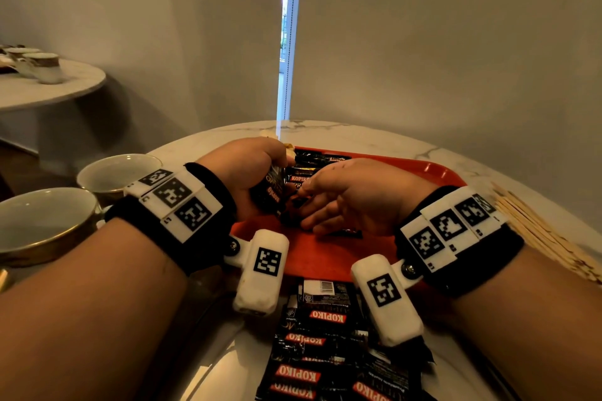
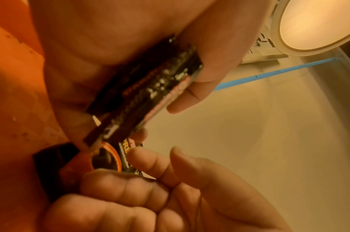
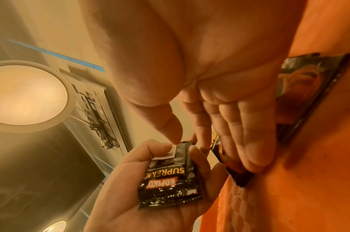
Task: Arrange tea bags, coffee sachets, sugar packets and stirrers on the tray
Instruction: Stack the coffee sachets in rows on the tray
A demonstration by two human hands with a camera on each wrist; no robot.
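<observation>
My left hand (image 1: 273,179) grips a small stack of black Kopiko coffee sachets (image 1: 272,194) upright over the left part of the red tray (image 1: 325,254). In the left wrist view the stack (image 2: 150,94) sits between thumb and fingers. My right hand (image 1: 304,208) reaches in beside it, its straight fingers (image 3: 249,141) pressing one sachet (image 3: 237,174) flat on the tray floor. Another sachet (image 3: 309,87) lies on the tray under the right palm. More sachets (image 1: 317,161) lie in a row at the tray's far end.
A loose pile of coffee sachets (image 1: 325,352) lies on the marble table in front of the tray. Wooden stirrers (image 1: 537,231) lie to the right of the tray. Two white cups (image 1: 117,172) (image 1: 42,221) stand at the left. A second table (image 1: 49,88) with cups stands further back.
</observation>
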